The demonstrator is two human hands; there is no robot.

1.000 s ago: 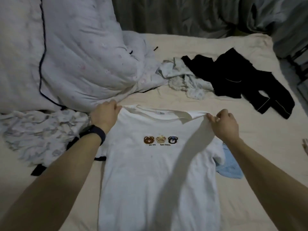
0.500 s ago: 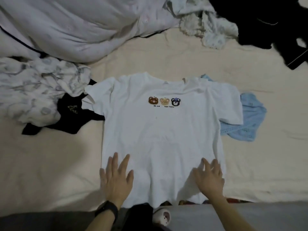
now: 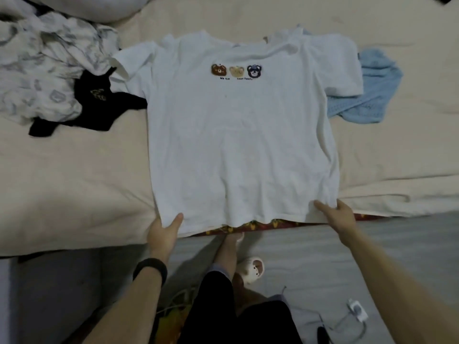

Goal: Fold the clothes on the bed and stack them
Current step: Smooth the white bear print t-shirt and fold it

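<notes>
At the near edge of the bed [image 3: 74, 184], the white bear T-shirt [image 3: 238, 135] lies flat, front up. The left hand [image 3: 162, 234] and right hand [image 3: 341, 217], well apart, each pinch a hem corner. An uneven tug could skew it or slide it off the bed.

I have both bare forearms reaching forward. My left hand [image 3: 162, 233] pinches the near left hem corner of the white short-sleeved T-shirt with three bear faces [image 3: 238, 135], thumb on top, fingers underneath. My right hand [image 3: 339, 216] grips the right hem corner, thumb stretched across the cloth. A black band [image 3: 150, 269] circles my left wrist.
</notes>
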